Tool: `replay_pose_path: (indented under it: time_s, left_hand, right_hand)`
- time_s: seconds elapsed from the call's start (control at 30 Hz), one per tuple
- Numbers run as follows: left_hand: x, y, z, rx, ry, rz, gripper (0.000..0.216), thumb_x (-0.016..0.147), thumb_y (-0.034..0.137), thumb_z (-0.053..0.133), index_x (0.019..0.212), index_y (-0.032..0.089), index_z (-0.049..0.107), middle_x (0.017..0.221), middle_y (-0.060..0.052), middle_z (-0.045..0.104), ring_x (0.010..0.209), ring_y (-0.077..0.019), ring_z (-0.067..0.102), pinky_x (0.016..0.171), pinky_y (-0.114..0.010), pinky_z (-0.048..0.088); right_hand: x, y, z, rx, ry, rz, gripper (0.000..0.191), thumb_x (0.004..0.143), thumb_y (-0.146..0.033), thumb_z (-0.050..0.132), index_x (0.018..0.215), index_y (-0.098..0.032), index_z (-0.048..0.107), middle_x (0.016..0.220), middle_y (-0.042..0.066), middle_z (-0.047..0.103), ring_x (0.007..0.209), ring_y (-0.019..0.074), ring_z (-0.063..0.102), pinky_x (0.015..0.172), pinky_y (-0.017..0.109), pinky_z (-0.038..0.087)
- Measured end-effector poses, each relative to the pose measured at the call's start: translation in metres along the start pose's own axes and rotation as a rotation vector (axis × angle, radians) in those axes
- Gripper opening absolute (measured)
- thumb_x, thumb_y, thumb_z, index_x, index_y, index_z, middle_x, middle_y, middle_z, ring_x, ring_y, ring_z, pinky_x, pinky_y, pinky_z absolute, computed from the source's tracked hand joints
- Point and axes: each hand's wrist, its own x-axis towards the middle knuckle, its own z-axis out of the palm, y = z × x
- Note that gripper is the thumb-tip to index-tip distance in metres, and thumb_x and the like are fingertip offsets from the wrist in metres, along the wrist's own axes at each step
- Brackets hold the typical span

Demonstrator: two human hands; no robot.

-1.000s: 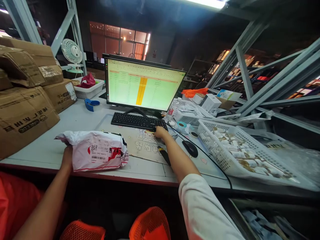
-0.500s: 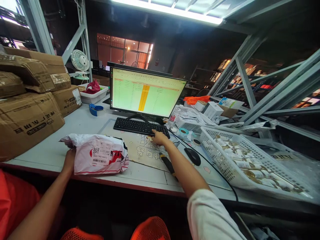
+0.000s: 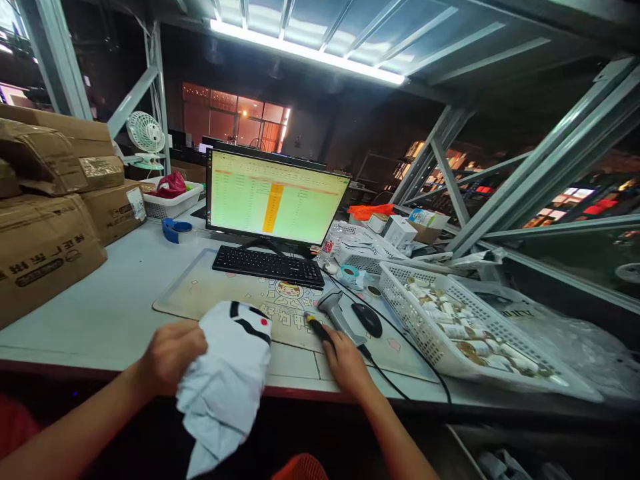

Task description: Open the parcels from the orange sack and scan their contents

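Observation:
My left hand [image 3: 173, 353] is closed on the edge of a white plastic mailing bag [image 3: 225, 387], which hangs crumpled over the desk's front edge, its black print and red dot facing up. My right hand [image 3: 346, 360] has its fingers round a black utility knife with a yellow tip [image 3: 319, 328], low over the desk mat [image 3: 193, 287]. Just right of that hand lies a grey barcode scanner [image 3: 340, 317] with its cable. A black mouse [image 3: 367, 320] sits beyond the scanner. The black keyboard [image 3: 267, 265] lies behind both hands, below the monitor [image 3: 275, 197].
Cardboard boxes [image 3: 47, 233] are stacked at the left. A white basket of small labelled bottles [image 3: 425, 333] stands at the right, near clear plastic bags [image 3: 555, 327]. Tape rolls [image 3: 349, 273] and a blue tape dispenser [image 3: 176, 230] lie on the desk [image 3: 125, 293].
My right hand has left the keyboard and taken hold of the utility knife. The mailing bag has been turned in my left hand and moved right, its label out of sight.

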Motion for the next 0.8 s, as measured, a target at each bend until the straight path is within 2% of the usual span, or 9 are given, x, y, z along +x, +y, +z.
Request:
replay_pose_path:
  time_s: [0.07, 0.13, 0.23, 0.33, 0.4, 0.47, 0.57, 0.67, 0.8]
  left_hand:
    - [0.004, 0.01, 0.009, -0.008, -0.097, 0.258, 0.035, 0.099, 0.021, 0.038, 0.071, 0.022, 0.057, 0.062, -0.005, 0.058, 0.061, -0.0194, 0.054, 0.063, -0.033, 0.047]
    - [-0.001, 0.004, 0.002, 0.039, -0.156, 0.329, 0.027, 0.099, 0.015, 0.043, 0.083, 0.019, 0.064, 0.081, -0.009, 0.07, 0.08, -0.0213, 0.063, 0.078, -0.036, 0.051]
    - [-0.022, -0.022, -0.024, 0.158, -0.24, 0.08, 0.021, 0.098, 0.019, 0.052, 0.106, 0.02, 0.071, 0.122, -0.013, 0.071, 0.119, -0.0278, 0.06, 0.101, -0.043, 0.047]
    - [-0.042, -0.038, -0.042, 0.166, -0.308, -0.225, 0.027, 0.096, 0.022, 0.055, 0.117, 0.023, 0.072, 0.142, -0.012, 0.061, 0.135, -0.0295, 0.049, 0.112, -0.047, 0.041]
    - [-0.052, -0.039, -0.037, 0.126, -0.305, -0.342, 0.029, 0.095, 0.026, 0.059, 0.12, 0.024, 0.073, 0.143, -0.012, 0.06, 0.133, -0.0289, 0.049, 0.113, -0.047, 0.042]
    - [-0.059, -0.035, -0.023, 0.094, -0.27, -0.405, 0.029, 0.094, 0.027, 0.061, 0.12, 0.024, 0.074, 0.138, -0.011, 0.063, 0.128, -0.0274, 0.053, 0.11, -0.046, 0.045]
    - [-0.068, -0.029, -0.002, 0.112, -0.167, -0.458, 0.026, 0.094, 0.026, 0.059, 0.113, 0.021, 0.076, 0.13, -0.011, 0.068, 0.122, -0.0269, 0.057, 0.107, -0.046, 0.047]
    - [-0.074, -0.026, 0.007, 0.157, -0.104, -0.475, 0.024, 0.095, 0.026, 0.06, 0.11, 0.019, 0.078, 0.125, -0.013, 0.07, 0.119, -0.029, 0.058, 0.103, -0.048, 0.048]
    - [-0.075, -0.027, 0.01, 0.169, -0.146, -0.513, 0.027, 0.096, 0.028, 0.059, 0.112, 0.019, 0.078, 0.124, -0.013, 0.071, 0.119, -0.0297, 0.058, 0.104, -0.048, 0.048]
  right_hand:
    - [0.011, -0.005, -0.016, 0.085, 0.037, -0.011, 0.051, 0.096, -0.03, 0.036, 0.136, -0.015, 0.063, 0.124, 0.016, 0.07, 0.116, 0.0288, 0.066, 0.102, 0.045, 0.052]
    - [0.022, -0.016, -0.038, 0.161, 0.024, -0.029, 0.052, 0.096, -0.035, 0.038, 0.134, -0.013, 0.065, 0.106, 0.015, 0.074, 0.097, 0.0276, 0.071, 0.087, 0.041, 0.056]
    - [0.042, -0.051, -0.07, 0.261, -0.088, -0.136, 0.055, 0.097, -0.049, 0.045, 0.132, -0.014, 0.067, 0.073, 0.005, 0.07, 0.063, 0.0205, 0.064, 0.063, 0.032, 0.051]
    - [0.062, -0.114, -0.08, 0.332, -0.263, -0.38, 0.049, 0.098, -0.048, 0.048, 0.13, -0.018, 0.07, 0.079, 0.004, 0.073, 0.065, 0.0168, 0.063, 0.063, 0.027, 0.048]
    - [0.073, -0.165, -0.073, 0.294, -0.38, -0.565, 0.041, 0.099, -0.04, 0.047, 0.124, -0.019, 0.073, 0.092, 0.006, 0.077, 0.078, 0.0172, 0.068, 0.072, 0.027, 0.049]
    - [0.082, -0.212, -0.057, 0.203, -0.464, -0.677, 0.038, 0.099, -0.03, 0.047, 0.121, -0.018, 0.075, 0.106, 0.008, 0.078, 0.092, 0.0185, 0.069, 0.083, 0.027, 0.049]
    - [0.091, -0.251, -0.037, 0.062, -0.559, -0.731, 0.039, 0.098, -0.022, 0.045, 0.122, -0.014, 0.075, 0.114, 0.01, 0.077, 0.097, 0.0191, 0.069, 0.087, 0.026, 0.048]
    - [0.093, -0.245, -0.04, 0.017, -0.589, -0.748, 0.038, 0.096, -0.022, 0.045, 0.116, -0.017, 0.077, 0.104, 0.007, 0.079, 0.084, 0.017, 0.068, 0.079, 0.025, 0.047]
    - [0.086, -0.185, -0.079, 0.015, -0.644, -0.684, 0.035, 0.094, -0.029, 0.047, 0.099, -0.023, 0.08, 0.078, 0.002, 0.075, 0.064, 0.0159, 0.062, 0.065, 0.027, 0.046]
